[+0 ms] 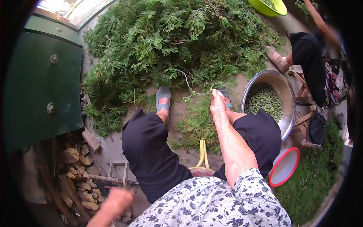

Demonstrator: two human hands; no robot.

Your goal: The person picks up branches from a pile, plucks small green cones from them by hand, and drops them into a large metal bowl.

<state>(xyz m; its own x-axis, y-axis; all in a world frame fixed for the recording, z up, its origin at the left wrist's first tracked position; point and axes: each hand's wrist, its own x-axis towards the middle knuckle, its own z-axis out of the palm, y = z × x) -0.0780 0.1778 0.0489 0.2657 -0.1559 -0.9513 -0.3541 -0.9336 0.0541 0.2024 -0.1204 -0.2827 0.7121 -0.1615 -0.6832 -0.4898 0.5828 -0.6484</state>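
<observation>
My right hand [217, 101] is closed on a thin green sprig [223, 84] above my right shoe, its fingertips pressed together. My left hand [120, 199] is at the lower left, smeared by motion, and its fingers cannot be made out. A large heap of green conifer branches [162, 45] lies in front of my feet. Loose green clippings [196, 126] lie on the ground between my legs. Beside my right knee stands a metal basin [291, 102] holding many small green cones [263, 104].
A co-worker's leg and sandal [279, 60] are at the right, by a wooden stool [302, 119]. A red-rimmed white bowl [284, 168] is below the basin. A yellow-green basin [264, 9] is at the top. Firewood [81, 166] and a green metal cabinet [41, 87] are at the left.
</observation>
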